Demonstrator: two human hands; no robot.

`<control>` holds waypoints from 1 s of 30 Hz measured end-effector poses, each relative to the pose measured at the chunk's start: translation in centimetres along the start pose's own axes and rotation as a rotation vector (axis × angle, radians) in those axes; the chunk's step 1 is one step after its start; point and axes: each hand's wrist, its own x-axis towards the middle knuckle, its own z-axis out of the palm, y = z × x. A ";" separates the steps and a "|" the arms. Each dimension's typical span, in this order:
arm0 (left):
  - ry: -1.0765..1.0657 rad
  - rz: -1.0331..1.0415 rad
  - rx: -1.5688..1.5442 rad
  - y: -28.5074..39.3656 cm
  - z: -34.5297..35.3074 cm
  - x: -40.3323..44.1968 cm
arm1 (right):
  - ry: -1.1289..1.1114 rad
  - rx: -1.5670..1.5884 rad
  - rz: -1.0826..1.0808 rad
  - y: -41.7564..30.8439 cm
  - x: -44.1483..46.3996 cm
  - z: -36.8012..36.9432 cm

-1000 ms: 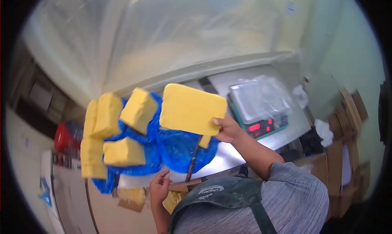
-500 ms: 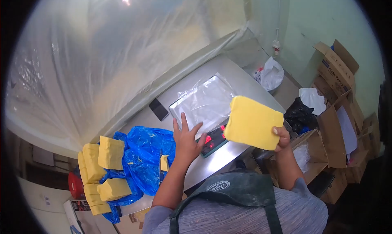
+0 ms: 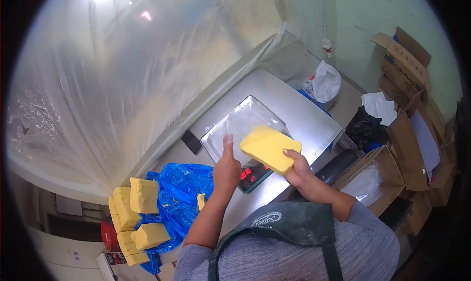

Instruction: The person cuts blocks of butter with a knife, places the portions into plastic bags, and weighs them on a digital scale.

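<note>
My right hand (image 3: pixel 298 171) grips a flat yellow slab (image 3: pixel 271 147) by its near right edge, above the front part of the scale. The slab's far end reaches over a clear plastic bag (image 3: pixel 240 122) lying on the scale's metal pan (image 3: pixel 212 142). My left hand (image 3: pixel 227 169) is at the pan's left side, its fingers closed on the edge of the clear bag. Red digits light up on the scale's display (image 3: pixel 248 175) between my hands.
Several yellow blocks (image 3: pixel 143 195) sit at the left beside blue plastic (image 3: pixel 184 183). A phone (image 3: pixel 192 142) lies left of the scale. Cardboard boxes (image 3: pixel 403 70), a black bag (image 3: pixel 363 127) and a white bag (image 3: pixel 326 82) are at the right. Plastic sheeting (image 3: pixel 122 84) hangs behind the table.
The view has turned toward the scale. My right hand has brought the slab over to the scale and then leftward over the bag. My left hand has come up from the table's front edge and closed on the bag.
</note>
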 end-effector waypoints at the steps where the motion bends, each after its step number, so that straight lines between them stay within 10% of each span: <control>1: -0.008 0.038 -0.048 0.3 0.0 -0.5 | -0.008 -0.004 -0.008 0.5 0.8 0.6; 9: -0.198 0.170 -0.103 0.5 2.9 -5.3 | 0.296 0.069 -0.411 4.1 10.3 4.1; 13: -0.109 0.087 -0.135 -0.6 -0.6 -6.9 | 0.165 -0.389 -0.729 5.5 9.1 4.9; 14: 0.278 0.297 -0.268 -1.2 -0.6 -6.7 | 0.133 -0.689 -0.862 5.7 8.3 5.2; 22: 0.284 0.443 0.114 4.4 -9.1 -3.1 | -0.391 -1.283 -1.169 7.8 3.4 7.6; 27: 0.273 0.539 0.192 3.9 -7.9 -2.7 | -0.609 -1.292 -0.999 7.6 4.9 4.7; 30: 0.322 0.618 0.239 4.4 -7.2 -3.1 | -0.419 -1.624 -1.124 8.9 7.5 2.0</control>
